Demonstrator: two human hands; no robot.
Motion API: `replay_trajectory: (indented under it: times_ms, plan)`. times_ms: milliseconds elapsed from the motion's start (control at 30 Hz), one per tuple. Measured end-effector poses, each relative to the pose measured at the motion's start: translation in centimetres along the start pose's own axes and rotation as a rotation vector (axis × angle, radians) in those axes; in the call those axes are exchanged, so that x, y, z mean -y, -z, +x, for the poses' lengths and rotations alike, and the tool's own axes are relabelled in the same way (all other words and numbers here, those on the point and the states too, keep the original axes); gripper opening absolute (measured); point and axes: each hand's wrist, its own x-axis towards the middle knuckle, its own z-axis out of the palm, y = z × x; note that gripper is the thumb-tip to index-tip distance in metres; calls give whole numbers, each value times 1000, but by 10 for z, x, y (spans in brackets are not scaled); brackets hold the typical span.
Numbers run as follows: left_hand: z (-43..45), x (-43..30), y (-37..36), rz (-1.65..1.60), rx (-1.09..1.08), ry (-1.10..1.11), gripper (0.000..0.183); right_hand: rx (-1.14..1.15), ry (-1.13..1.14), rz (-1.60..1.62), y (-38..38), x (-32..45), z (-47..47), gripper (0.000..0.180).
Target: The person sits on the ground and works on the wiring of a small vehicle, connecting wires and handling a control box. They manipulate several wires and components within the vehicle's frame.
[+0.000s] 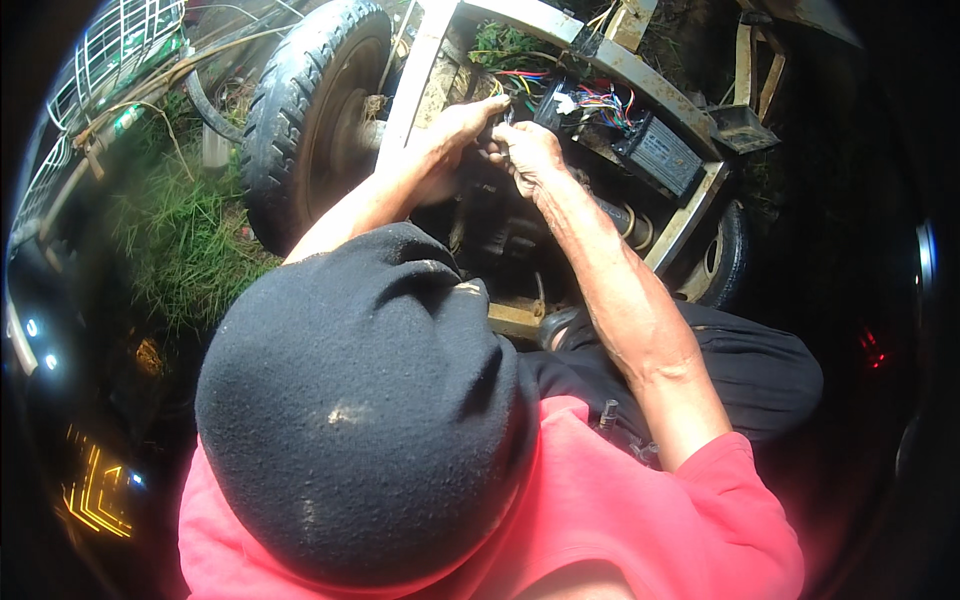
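Observation:
Both hands meet over the open metal frame [679, 97] of a small wheeled vehicle. My left hand [469, 124] pinches a small dark part, perhaps a connector or wire end, between thumb and fingers; thin coloured wires [525, 75] run close behind it. My right hand [529, 154] touches the same spot from the right, its fingers closed round a small dark piece whose kind I cannot tell. Right of the hands, a finned metal controller box [661, 156] lies inside the frame. A bundle of coloured wires [611, 105] with a white plug [564, 103] is beside it.
A large black tyre [277, 127] stands left of the frame, and a smaller wheel [716, 259] is at its right. Wire baskets [112, 52] and grass [195, 247] lie at the left. A dark cloth cap [360, 420] and a red shirt fill the lower view.

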Motion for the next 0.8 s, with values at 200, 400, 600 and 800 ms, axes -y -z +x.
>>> replay_trajectory:
  times_ms: [200, 400, 600, 800]
  plan:
    - [-4, 36, 18, -276, 225, -125, 37, 140, -110, 104, 4, 8, -2, 6]
    - [-13, 53, 20, -335, 212, -333, 58, 265, -187, 246, 15, 9, 8, 7]
    - [-14, 71, 12, -283, 34, -399, 30, 259, -194, 260, 20, 5, 12, 11]
    - [-11, 83, 14, -228, -1, -368, 30, 235, -124, 171, 19, 0, 9, 10]
